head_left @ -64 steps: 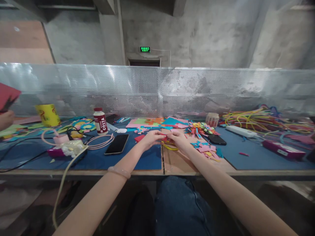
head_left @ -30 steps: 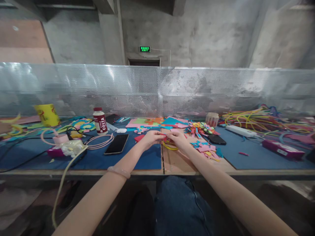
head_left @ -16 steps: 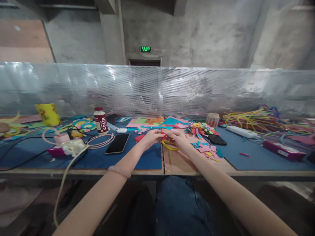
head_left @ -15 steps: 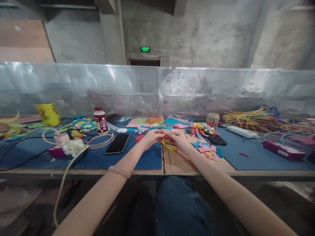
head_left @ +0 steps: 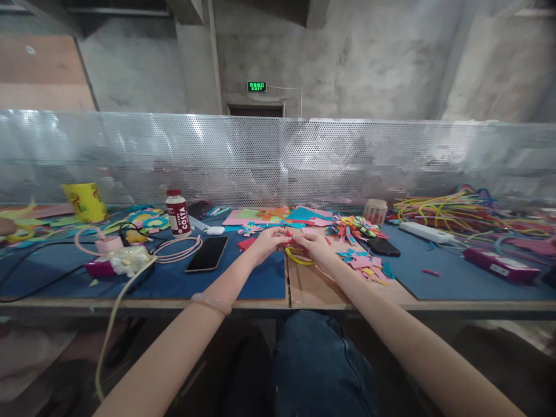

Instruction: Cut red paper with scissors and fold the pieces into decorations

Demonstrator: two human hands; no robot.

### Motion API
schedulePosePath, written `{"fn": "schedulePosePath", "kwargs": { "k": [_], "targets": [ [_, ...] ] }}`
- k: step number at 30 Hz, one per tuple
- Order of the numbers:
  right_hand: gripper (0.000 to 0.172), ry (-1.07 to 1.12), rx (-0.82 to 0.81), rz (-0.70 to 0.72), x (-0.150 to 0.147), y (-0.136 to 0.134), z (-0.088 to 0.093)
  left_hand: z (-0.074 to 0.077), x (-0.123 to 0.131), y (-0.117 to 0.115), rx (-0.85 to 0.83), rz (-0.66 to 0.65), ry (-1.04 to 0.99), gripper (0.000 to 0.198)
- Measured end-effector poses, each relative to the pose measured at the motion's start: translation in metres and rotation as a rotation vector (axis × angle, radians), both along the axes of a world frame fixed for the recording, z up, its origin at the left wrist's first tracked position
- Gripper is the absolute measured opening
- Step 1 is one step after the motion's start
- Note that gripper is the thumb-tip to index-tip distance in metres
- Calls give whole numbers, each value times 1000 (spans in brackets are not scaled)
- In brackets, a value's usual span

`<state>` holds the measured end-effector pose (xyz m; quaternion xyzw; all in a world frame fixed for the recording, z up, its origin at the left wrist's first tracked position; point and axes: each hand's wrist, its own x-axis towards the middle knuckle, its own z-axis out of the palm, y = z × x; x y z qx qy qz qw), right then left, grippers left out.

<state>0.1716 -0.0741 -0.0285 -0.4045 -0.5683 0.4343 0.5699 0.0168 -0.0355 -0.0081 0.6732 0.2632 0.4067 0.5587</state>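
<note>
Through the head camera, from a distance, I am seeing two bare hands working close together above the middle of the counter (head_left: pixel 317 292). The left hand (head_left: pixel 270 243), with a pale bangle (head_left: pixel 211 302) circling its wrist, is pinching a small red piece (head_left: pixel 288 234) between its fingers. The right hand (head_left: pixel 318 244) is facing it, its fingertips bunching just beside the red piece; I am not managing to tell whether they are gripping it. Below and between the hands, a yellow loop (head_left: pixel 300 259) is lying, partly hidden. Red paper (head_left: pixel 245 244) is resting just beside the left hand, with a dark phone (head_left: pixel 207 255) lying farther left. To the right of the right hand, pink scraps (head_left: pixel 365 263) are scattering over the counter. At the far left edge, another person's hand (head_left: pixel 6 226) is showing.
</note>
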Motion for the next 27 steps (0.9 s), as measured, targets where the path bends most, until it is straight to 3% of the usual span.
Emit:
{"fn": "schedulePosePath", "kwargs": {
  "k": [11,22,27],
  "targets": [
    [34,14,-67,16,1,-1,1,1,-1,0,81,29,46,26],
    [34,-85,28,41,-2,-6,6,0,-1,3,91,54,54,27],
    [34,-207,67,-10,-3,-8,7,-2,-1,5,81,39,39,26]
  ]
}}
